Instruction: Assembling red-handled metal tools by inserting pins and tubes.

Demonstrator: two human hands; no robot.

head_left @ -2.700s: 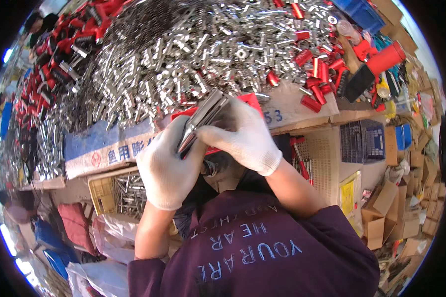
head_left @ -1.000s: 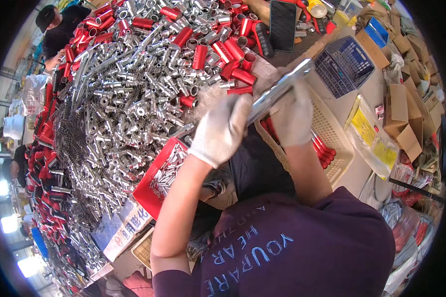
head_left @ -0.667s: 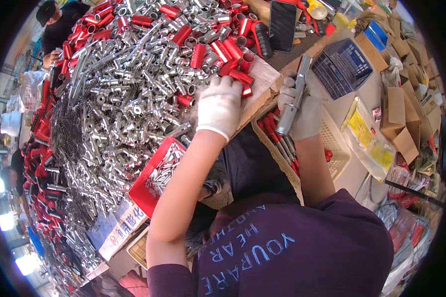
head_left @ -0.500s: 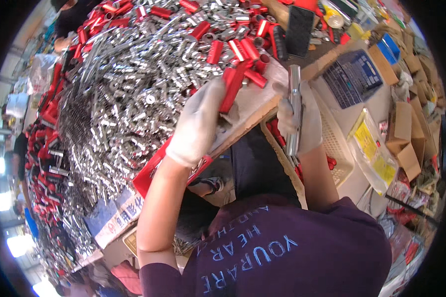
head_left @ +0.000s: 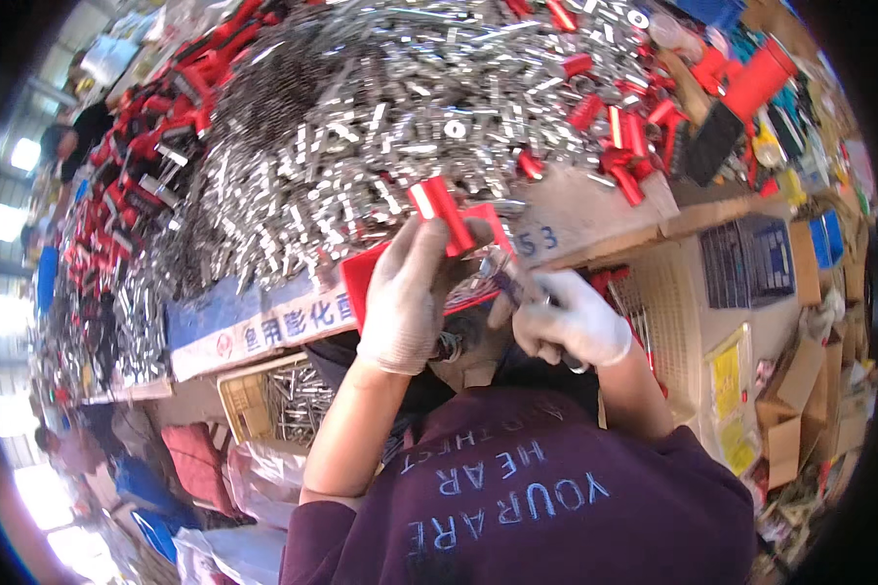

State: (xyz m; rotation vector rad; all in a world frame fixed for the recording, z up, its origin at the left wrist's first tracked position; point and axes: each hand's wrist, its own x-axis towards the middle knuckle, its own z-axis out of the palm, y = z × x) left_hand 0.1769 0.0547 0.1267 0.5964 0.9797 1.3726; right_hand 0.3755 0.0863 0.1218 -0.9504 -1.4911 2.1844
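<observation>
My left hand (head_left: 405, 302), in a white glove, pinches a short red tube (head_left: 441, 210) just above a red tray (head_left: 363, 278) at the near edge of the table. My right hand (head_left: 576, 322), also gloved, is closed around a slim silver metal bar (head_left: 502, 283); most of the bar is hidden by the fingers. The two hands are close together, the bar's tip just below the red tube. Behind them lies a big heap of silver metal parts (head_left: 390, 127) mixed with more red tubes (head_left: 624, 146).
A cardboard sheet (head_left: 595, 219) covers the table edge. A beige mesh basket (head_left: 668, 302) and a blue basket (head_left: 751, 258) sit to the right, cardboard boxes (head_left: 800, 390) beyond. A crate of metal pieces (head_left: 283, 400) stands lower left. Other people (head_left: 78, 136) work at far left.
My left hand has taken a red tube from the heap and drawn it back over the tray. My right hand has brought the metal bar down and in toward the left hand.
</observation>
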